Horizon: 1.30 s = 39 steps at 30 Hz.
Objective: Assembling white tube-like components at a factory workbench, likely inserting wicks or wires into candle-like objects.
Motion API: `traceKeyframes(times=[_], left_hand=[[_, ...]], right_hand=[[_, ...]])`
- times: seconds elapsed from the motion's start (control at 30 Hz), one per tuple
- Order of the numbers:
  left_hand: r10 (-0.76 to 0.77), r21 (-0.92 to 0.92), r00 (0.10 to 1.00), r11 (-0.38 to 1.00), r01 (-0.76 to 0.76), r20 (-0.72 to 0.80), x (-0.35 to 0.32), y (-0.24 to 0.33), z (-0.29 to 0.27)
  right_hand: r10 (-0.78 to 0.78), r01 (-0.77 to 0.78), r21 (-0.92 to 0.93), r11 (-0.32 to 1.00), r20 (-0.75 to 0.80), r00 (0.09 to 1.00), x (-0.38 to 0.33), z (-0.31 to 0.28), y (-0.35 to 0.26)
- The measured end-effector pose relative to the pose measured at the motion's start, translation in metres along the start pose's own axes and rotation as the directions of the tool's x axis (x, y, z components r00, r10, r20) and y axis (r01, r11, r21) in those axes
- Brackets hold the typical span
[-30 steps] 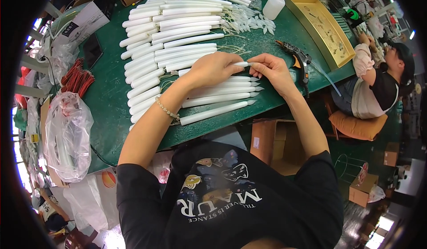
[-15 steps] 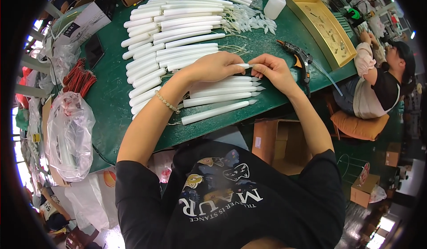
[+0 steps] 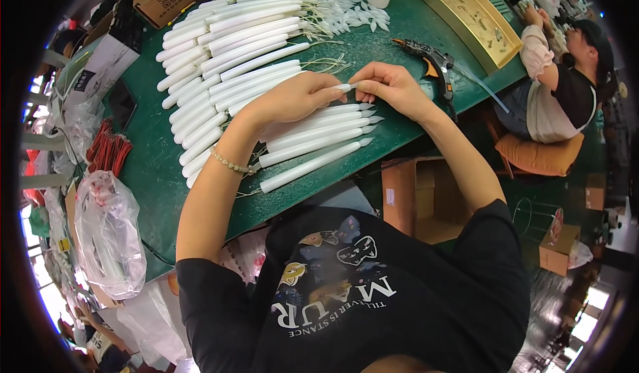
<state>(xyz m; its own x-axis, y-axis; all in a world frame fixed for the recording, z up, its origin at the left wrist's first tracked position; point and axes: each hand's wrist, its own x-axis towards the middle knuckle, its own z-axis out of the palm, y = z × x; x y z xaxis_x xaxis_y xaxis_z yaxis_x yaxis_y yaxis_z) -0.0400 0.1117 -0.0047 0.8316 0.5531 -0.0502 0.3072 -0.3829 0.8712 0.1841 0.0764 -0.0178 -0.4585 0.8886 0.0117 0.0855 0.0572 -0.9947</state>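
Slender white candle-shaped, plastic-looking tube (image 3: 344, 88) above the green table (image 3: 156, 180): left hand (image 3: 293, 98) grips its body, right hand (image 3: 391, 90) pinches its end; probably light, stiff, smooth, best held mid-barrel.

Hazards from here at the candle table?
Glue gun lies near the right hand; a sideways swing could bump it. Heat can't be seen.

Front candle lies close to the table's near edge; a forearm knock might roll it off.

Loose wires trail just beyond the hands; fingers could snag them and drag candles out of line.
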Motion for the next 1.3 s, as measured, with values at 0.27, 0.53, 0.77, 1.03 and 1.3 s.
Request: traceKeyframes(times=[0.27,0.53,0.77,1.03,1.3], left_hand=[[-0.035,0.020,0.997,0.999,0.036,-0.069,-0.001,-0.002,0.004],[-0.092,0.086,0.993,0.991,0.098,-0.076,-0.003,0.002,0.005],[-0.066,0.183,0.994,0.980,0.082,-0.090,-0.005,0.004,0.007],[-0.097,0.267,0.989,0.956,0.124,-0.113,-0.004,0.005,0.010],[0.018,0.338,0.976,0.939,0.058,-0.217,-0.013,0.004,0.014]], right_hand=[[-0.034,0.032,-0.026,0.999,-0.051,0.998,-0.001,0.007,0.001],[-0.086,0.072,-0.212,0.975,-0.055,0.995,-0.002,0.011,-0.005],[-0.458,0.459,-0.816,0.353,0.277,0.845,0.003,-0.009,-0.009],[-0.375,0.555,-0.717,0.422,0.419,0.827,0.015,-0.013,-0.011],[-0.369,0.385,-0.765,0.517,0.207,0.906,-0.008,-0.004,-0.017]])
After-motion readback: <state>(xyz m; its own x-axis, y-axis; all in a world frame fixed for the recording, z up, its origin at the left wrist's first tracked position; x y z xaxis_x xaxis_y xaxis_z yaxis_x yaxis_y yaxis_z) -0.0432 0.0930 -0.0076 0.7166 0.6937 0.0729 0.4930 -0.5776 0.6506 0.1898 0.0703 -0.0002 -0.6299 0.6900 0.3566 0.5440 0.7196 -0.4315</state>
